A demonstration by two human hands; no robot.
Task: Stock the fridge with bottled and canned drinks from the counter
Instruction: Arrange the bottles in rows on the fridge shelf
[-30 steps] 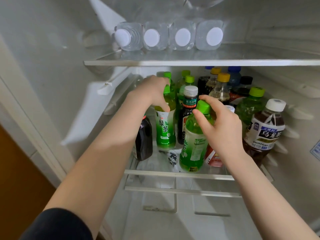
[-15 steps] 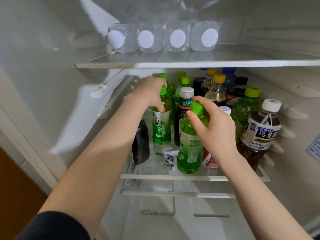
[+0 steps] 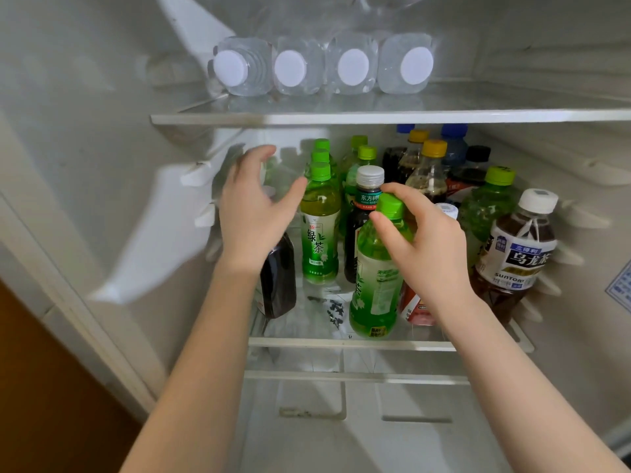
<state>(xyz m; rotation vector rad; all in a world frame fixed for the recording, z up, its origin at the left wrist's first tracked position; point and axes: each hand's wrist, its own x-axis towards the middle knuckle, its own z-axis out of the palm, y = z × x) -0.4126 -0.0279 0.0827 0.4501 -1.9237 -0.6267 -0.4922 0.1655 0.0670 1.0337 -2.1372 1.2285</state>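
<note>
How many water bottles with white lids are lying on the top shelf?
4 water bottles lie side by side on the top shelf, lids facing out: far left, second, third, far right. Something clear above them may be another; I cannot tell.

The left hand (image 3: 254,213) has let go of the green tea bottle (image 3: 320,227), opening beside it.
</note>
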